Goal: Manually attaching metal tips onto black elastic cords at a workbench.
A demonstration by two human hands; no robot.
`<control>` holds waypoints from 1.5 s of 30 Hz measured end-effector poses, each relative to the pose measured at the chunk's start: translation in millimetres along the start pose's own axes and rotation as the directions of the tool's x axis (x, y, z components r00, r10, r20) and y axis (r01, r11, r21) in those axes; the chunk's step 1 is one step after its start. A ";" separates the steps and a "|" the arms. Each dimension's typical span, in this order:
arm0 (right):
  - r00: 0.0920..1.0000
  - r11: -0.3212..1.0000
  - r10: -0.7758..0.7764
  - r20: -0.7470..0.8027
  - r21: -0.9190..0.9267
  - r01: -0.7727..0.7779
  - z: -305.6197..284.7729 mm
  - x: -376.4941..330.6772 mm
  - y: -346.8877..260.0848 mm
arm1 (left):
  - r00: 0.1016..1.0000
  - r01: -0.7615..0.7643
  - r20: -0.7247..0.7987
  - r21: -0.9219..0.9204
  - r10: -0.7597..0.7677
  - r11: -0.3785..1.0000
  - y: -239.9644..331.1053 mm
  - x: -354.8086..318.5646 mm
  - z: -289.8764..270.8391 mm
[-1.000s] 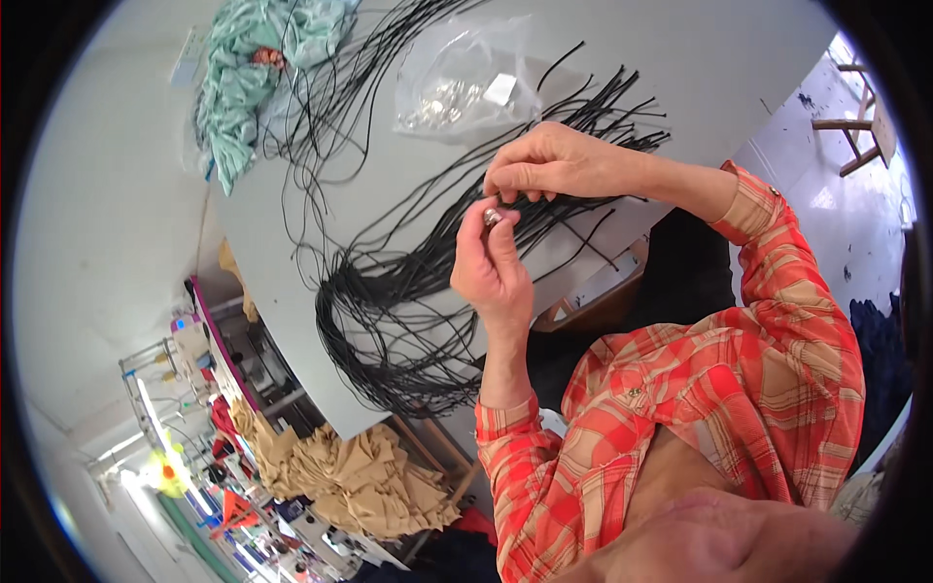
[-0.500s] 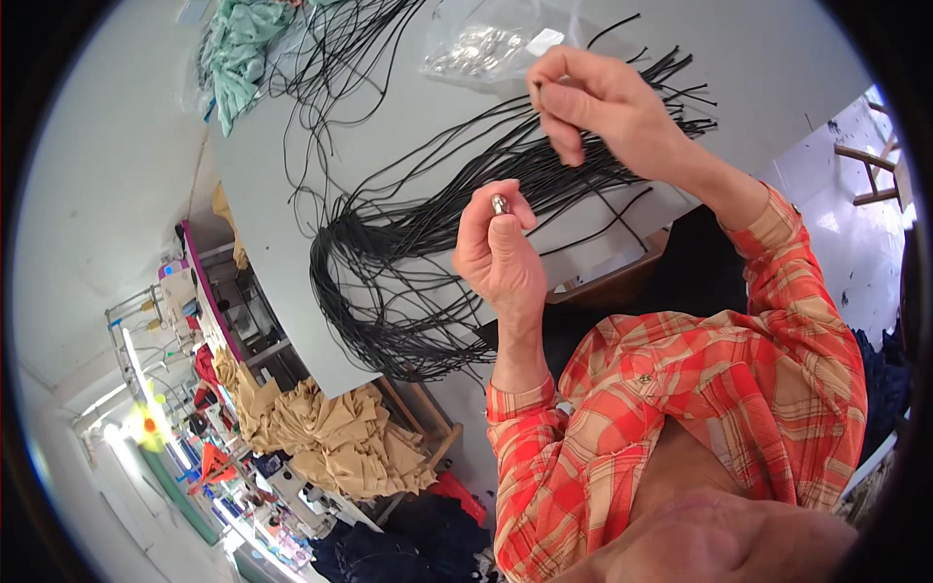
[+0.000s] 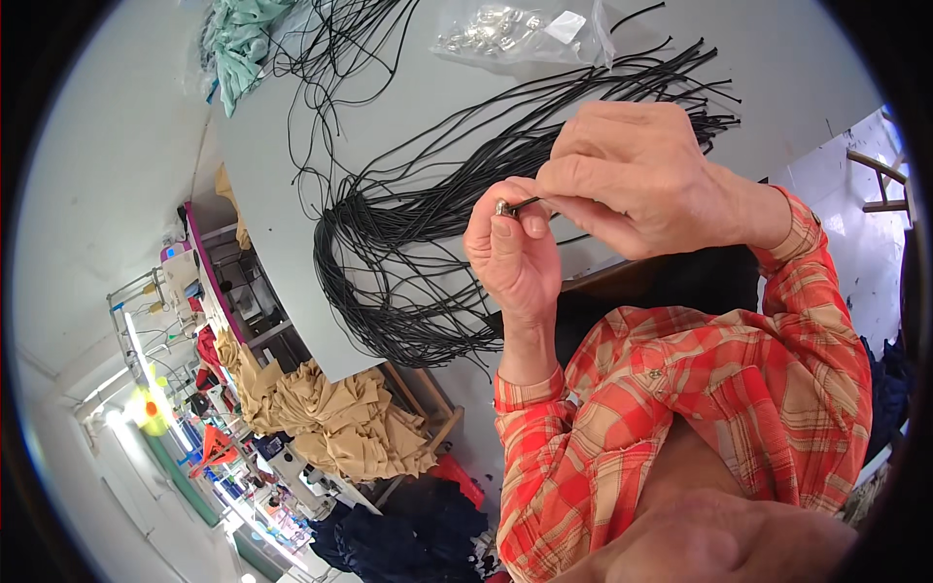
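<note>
My left hand [image 3: 517,260] pinches a small shiny metal cord fitting [image 3: 501,208] between thumb and fingers; its exact kind is too small to tell. My right hand [image 3: 637,175] is closed on a thin black cord [image 3: 526,204]. The tip of that cord meets the fitting; whether it has passed inside cannot be made out. Beneath and beyond both hands a thick bundle of black cords [image 3: 418,216] lies on the grey table [image 3: 282,282], bent back on itself at the left, with knotted or capped ends spreading to the right.
A clear plastic bag [image 3: 520,34] of small metal pieces lies at the table's far side. More loose black cords [image 3: 340,53] and mint-green cloth [image 3: 238,49] are at the far left. Tan fabric [image 3: 335,418] is heaped beside the near left corner. A wooden stool [image 3: 880,185] stands at the right.
My right hand has come down toward my left, bringing a black cord to the metal fitting. My left hand has stayed nearly in place, still holding the fitting.
</note>
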State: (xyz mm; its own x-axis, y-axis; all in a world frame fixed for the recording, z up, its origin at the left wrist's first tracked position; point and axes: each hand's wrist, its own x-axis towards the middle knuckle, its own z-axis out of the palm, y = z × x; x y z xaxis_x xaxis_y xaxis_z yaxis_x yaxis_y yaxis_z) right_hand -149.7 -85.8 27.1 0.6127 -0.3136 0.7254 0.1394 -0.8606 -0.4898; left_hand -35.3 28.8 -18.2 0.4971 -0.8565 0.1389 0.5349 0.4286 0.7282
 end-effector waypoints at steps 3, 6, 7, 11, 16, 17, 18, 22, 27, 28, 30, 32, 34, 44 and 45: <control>1.000 0.999 -0.030 0.001 -0.044 0.030 -0.4 4.2 -2.3 | 1.000 -0.026 0.007 0.057 0.026 0.998 1.5 1.6 -1.5; 0.999 0.996 -0.021 0.028 -0.087 0.023 -1.1 4.3 -0.6 | 0.999 -0.037 0.005 0.092 0.037 0.995 -0.3 2.8 -2.9; 0.999 0.992 -0.011 0.035 -0.127 0.015 -2.1 4.1 -0.9 | 0.999 -0.036 0.006 0.090 0.036 0.995 -1.1 2.7 -2.3; 0.999 0.985 0.007 0.054 -0.172 0.002 -9.1 3.7 -2.3 | 0.997 -0.082 0.020 0.191 0.079 0.978 -4.9 3.8 1.4; 1.000 0.985 0.015 0.017 -0.171 -0.012 -3.5 1.9 -4.4 | 0.991 -0.125 0.004 0.351 0.132 0.928 -2.2 -1.5 4.8; 1.000 0.988 -0.009 -0.004 -0.152 0.008 -3.2 1.1 -4.5 | 0.992 -0.122 0.025 0.328 0.121 0.937 -3.7 -1.9 7.3; 1.000 0.983 -0.011 0.016 -0.182 0.013 -5.0 -0.7 -4.8 | 0.991 -0.134 0.019 0.335 0.136 0.933 -5.9 -2.0 9.8; 1.000 0.985 -0.019 0.018 -0.173 0.021 1.3 -2.0 -5.7 | 0.990 -0.113 -0.039 0.340 0.134 0.933 -5.2 -2.0 21.0; 0.999 0.995 -0.035 -0.012 -0.097 0.034 -2.3 -4.8 -5.4 | 0.987 -0.147 -0.019 0.285 0.159 0.947 -9.5 -2.5 17.1; 0.999 0.991 -0.039 -0.026 -0.132 0.035 -2.8 -5.0 -4.0 | 0.984 -0.155 -0.038 0.301 0.174 0.941 -6.3 -1.8 17.0; 0.998 0.990 -0.028 -0.052 -0.139 0.020 1.9 -2.7 -4.3 | 0.983 -0.179 0.047 0.451 0.177 0.874 3.3 -1.5 18.2; 1.000 0.995 0.021 -0.005 -0.098 -0.022 4.8 -3.5 -1.7 | 0.988 -0.142 0.021 0.538 0.155 0.831 7.0 -0.8 19.1; 0.996 0.993 0.077 0.035 -0.095 -0.073 3.7 -3.9 0.6 | 0.992 -0.108 0.017 0.600 0.122 0.793 11.7 2.2 17.6; 0.964 0.974 0.106 0.243 0.169 -0.150 6.1 -8.9 3.1 | 0.980 0.165 -0.195 0.715 -0.032 0.679 20.2 0.5 21.0; 0.956 0.966 0.128 0.263 0.184 -0.180 3.6 -10.0 2.9 | 0.981 0.169 -0.186 0.676 -0.056 0.717 19.4 -0.7 20.4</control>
State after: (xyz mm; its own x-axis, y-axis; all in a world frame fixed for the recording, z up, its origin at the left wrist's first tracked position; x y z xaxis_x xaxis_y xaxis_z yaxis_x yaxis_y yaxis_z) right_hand -152.6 -83.7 16.6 0.8083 -0.3046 0.5038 0.1678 -0.7011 -0.6931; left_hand -39.2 31.8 9.5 0.5851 -0.8105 -0.0290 0.0058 -0.0316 0.9995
